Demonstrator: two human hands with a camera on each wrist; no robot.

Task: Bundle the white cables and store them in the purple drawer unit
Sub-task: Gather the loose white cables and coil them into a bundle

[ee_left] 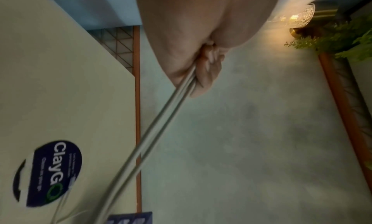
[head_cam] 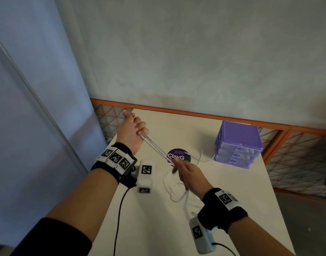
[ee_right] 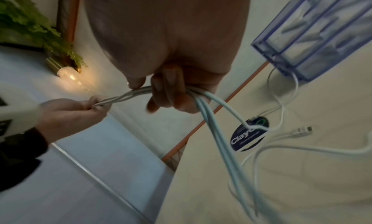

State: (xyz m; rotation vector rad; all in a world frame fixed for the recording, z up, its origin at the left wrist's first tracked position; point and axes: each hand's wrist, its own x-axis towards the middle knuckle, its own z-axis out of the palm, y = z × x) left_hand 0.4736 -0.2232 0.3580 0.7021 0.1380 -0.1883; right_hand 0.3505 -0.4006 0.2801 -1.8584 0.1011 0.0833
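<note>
Several white cables run taut between my two hands above the white table. My left hand, raised over the table's far left corner, grips one end of them in a fist. My right hand is curled round the same strands lower down, near the table's middle. From there the slack cable loops hang down onto the table, and loose ends with a plug trail toward the purple drawer unit. The unit stands at the far right with its three drawers closed.
A round dark purple sticker lies on the table under the cables. An orange-framed mesh railing runs behind the table and down its right side. A blue curtain hangs at the left. A plant and lamp sit on the wall.
</note>
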